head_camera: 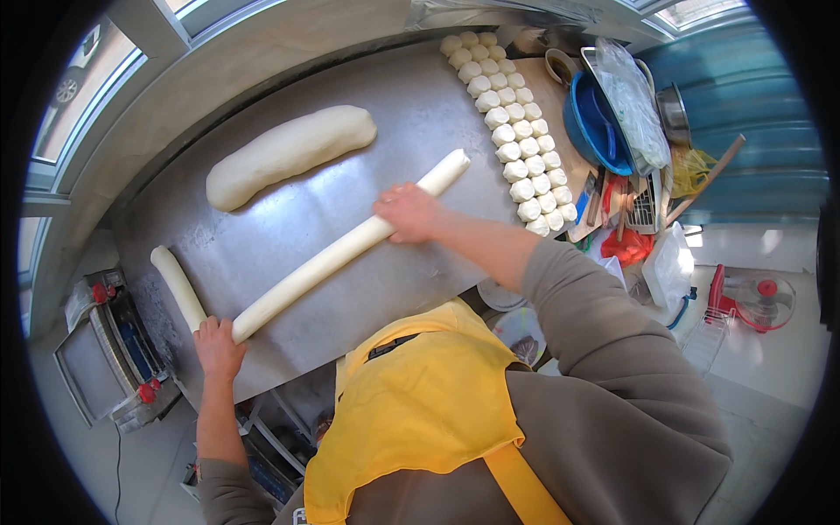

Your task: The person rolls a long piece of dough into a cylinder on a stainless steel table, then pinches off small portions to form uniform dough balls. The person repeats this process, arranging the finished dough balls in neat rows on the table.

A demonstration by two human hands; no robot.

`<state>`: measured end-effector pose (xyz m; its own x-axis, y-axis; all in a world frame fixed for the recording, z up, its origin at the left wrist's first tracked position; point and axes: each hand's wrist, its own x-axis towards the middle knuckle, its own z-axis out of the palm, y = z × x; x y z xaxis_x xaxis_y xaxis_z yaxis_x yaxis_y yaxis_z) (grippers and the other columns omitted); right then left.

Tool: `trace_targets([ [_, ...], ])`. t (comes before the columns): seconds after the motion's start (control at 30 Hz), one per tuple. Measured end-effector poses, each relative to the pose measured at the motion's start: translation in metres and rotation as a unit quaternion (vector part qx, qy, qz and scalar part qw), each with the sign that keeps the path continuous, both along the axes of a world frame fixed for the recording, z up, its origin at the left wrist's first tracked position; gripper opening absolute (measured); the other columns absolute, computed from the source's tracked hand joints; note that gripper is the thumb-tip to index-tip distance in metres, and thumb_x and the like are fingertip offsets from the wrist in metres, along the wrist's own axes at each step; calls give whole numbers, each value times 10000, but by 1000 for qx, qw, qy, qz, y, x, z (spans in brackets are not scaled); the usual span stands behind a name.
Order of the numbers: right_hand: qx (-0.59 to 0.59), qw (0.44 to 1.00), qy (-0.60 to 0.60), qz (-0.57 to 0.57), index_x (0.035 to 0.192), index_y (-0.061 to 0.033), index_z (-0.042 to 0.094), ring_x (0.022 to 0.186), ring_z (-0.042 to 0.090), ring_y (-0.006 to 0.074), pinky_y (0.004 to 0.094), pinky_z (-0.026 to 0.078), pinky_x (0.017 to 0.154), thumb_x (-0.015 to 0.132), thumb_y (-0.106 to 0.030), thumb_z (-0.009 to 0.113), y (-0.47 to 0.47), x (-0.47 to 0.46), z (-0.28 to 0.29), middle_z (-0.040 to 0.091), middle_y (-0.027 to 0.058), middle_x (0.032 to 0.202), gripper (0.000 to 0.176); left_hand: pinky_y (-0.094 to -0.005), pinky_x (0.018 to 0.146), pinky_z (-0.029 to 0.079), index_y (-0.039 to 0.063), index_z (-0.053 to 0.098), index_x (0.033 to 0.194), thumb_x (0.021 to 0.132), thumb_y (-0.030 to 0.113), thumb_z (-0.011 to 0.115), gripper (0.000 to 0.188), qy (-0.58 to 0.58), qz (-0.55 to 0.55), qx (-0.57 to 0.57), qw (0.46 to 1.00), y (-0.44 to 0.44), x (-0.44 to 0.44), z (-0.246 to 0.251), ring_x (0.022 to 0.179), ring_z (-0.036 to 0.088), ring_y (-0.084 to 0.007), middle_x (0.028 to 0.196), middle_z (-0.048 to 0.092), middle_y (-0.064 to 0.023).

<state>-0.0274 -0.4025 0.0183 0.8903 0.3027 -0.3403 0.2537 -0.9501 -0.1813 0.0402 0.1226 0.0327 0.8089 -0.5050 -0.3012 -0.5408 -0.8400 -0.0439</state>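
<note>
A long dough rope (315, 275) lies slantwise across the metal worktable (420, 105). My right hand (410, 213) wraps over it from above, towards its far right end. At the near left, my left hand (220, 348) grips the lower end of a shorter length of dough (178, 287) and touches the long rope's near end. My fingers hide whether the two lengths join there. Behind them rests a thick, smooth dough log (292, 154). Small dough pieces (516, 131) stand in close rows along the table's right side.
At the right are a blue basin (586, 121), a tray bearing plastic film (630, 105), a metal pot (674, 115) and a wooden stick (705, 180). A machine with red knobs (121, 354) stands beyond the table's left edge. Windows (85, 92) line the far left wall.
</note>
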Motion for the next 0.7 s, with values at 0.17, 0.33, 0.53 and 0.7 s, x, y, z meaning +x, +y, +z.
trace_targets([
  [0.17, -38, 997, -6, -63, 1292, -130, 662, 1276, 645, 324, 501, 494, 1091, 861, -349, 864, -78, -28, -4, 703, 111, 1277, 523, -489, 965, 478, 102, 717, 1049, 680, 204, 962, 454, -27, 32, 53, 998, 36, 0, 1, 1141, 614, -351, 1106, 629, -113],
  [0.33, -6, 992, 4, -129, 1299, -105, 657, 1281, 630, 348, 503, 510, 1085, 888, -323, 818, -109, -47, -2, 683, 138, 1300, 492, -499, 980, 475, 104, 704, 1116, 684, 209, 956, 510, -46, 49, 81, 994, 55, 1, 2, 1173, 606, -346, 1155, 624, -106],
  [0.53, 194, 949, 41, -244, 1343, -46, 655, 1230, 664, 382, 489, 551, 1064, 910, -310, 809, -127, -67, -14, 694, 177, 1289, 530, -614, 1208, 384, 75, 562, 1523, 765, 229, 852, 826, -9, 28, -43, 999, -46, -35, -7, 1423, 523, -406, 1468, 593, -188],
  [0.7, 333, 818, 59, -464, 1416, -22, 634, 1011, 730, 235, 390, 605, 910, 1004, -299, 784, -111, -93, -28, 731, 133, 1217, 518, -694, 1348, 137, 81, 413, 1711, 942, 389, 743, 891, -20, -52, -260, 964, -257, -123, -45, 1668, 297, -440, 1781, 388, -191],
])
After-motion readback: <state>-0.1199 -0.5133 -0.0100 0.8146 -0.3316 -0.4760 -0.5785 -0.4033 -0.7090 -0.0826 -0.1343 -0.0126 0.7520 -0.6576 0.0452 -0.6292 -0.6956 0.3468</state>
